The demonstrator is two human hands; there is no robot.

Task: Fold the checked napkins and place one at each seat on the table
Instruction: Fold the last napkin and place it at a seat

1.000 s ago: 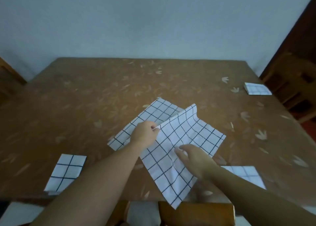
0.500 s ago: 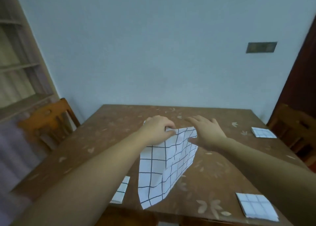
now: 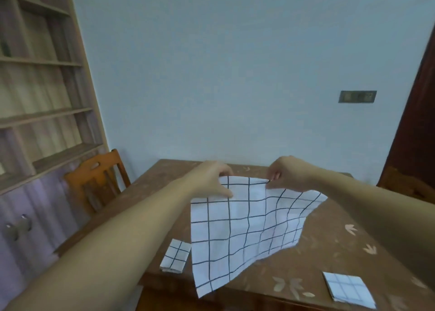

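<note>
A white napkin with a black check (image 3: 244, 226) hangs open in the air above the brown table (image 3: 317, 247). My left hand (image 3: 211, 178) pinches its upper left edge and my right hand (image 3: 289, 174) pinches its upper right edge, both held out in front of me. The cloth droops down toward the near table edge. One folded checked napkin (image 3: 176, 256) lies at the near left edge of the table. Another folded napkin (image 3: 348, 289) lies at the near right.
An orange wooden chair (image 3: 98, 183) stands at the table's left side. Tall wooden shelves (image 3: 40, 94) fill the left wall. A dark wooden chair and door frame (image 3: 409, 183) are at the right. A switch plate (image 3: 357, 96) sits on the blue wall.
The napkin left the table and now hangs spread between both hands. My right hand moved from beside it to pinching its top edge. My head tilted up, showing more wall and shelves.
</note>
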